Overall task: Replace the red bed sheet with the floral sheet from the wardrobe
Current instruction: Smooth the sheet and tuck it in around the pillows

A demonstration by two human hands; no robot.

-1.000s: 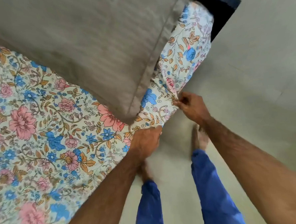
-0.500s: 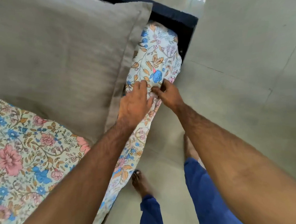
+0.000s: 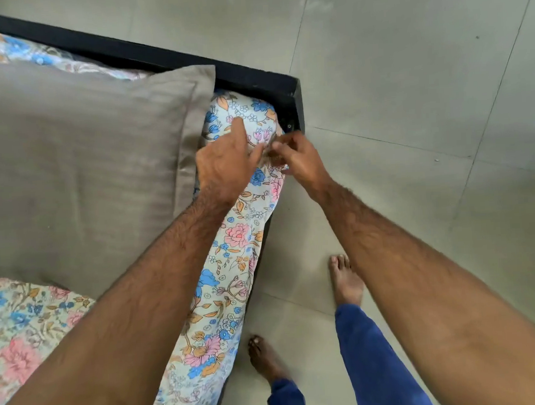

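Observation:
The floral sheet (image 3: 232, 254), white with pink and blue flowers, covers the mattress and wraps down over its side edge and far corner. My left hand (image 3: 226, 164) lies on the sheet near that corner, its index finger stretched forward and pressing the cloth. My right hand (image 3: 298, 159) is just to its right at the mattress edge, fingers curled and pinching a fold of the sheet; it is motion-blurred. No red sheet is in view.
A large grey pillow (image 3: 79, 170) lies on the bed left of my hands. The black bed frame (image 3: 252, 78) runs along the head end to a corner. Grey tiled floor (image 3: 410, 99) lies to the right. My bare feet (image 3: 346, 279) stand beside the bed.
Both hands have moved along the mattress edge to the head corner of the bed, and the view has followed. The left index finger now points forward onto the sheet.

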